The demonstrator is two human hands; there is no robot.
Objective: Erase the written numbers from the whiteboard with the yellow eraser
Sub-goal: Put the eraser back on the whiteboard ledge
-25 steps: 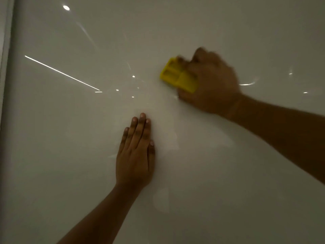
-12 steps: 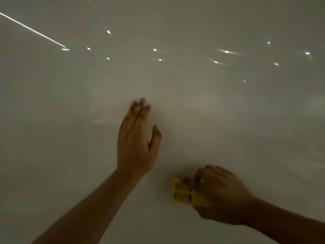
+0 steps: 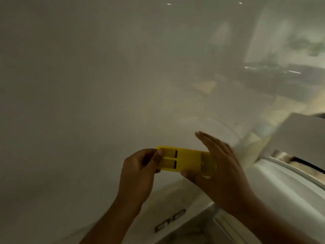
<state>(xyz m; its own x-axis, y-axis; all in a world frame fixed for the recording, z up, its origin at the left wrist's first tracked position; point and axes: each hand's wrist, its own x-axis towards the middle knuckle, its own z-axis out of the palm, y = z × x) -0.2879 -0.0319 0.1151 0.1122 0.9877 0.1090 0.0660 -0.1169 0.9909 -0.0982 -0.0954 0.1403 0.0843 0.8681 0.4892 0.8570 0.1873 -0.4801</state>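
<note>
The yellow eraser (image 3: 186, 161) is held flat in front of the whiteboard (image 3: 88, 85), away from its surface. My left hand (image 3: 139, 175) pinches the eraser's left end between thumb and fingers. My right hand (image 3: 218, 166) holds its right end, with the fingers stretched out straight and the thumb underneath. No written numbers show on the glossy board; only a small dark logo (image 3: 169, 221) sits near its lower edge.
The board's metal bottom frame (image 3: 202, 217) runs diagonally at lower right. Beyond it a white curved surface (image 3: 281, 187) and a pale box-like object (image 3: 295, 134) fill the right side. Reflections of a room shimmer on the board's upper right.
The view swung down and right to the board's lower corner. My left hand left the board and took the eraser's left end; the eraser came off the surface, held between both hands.
</note>
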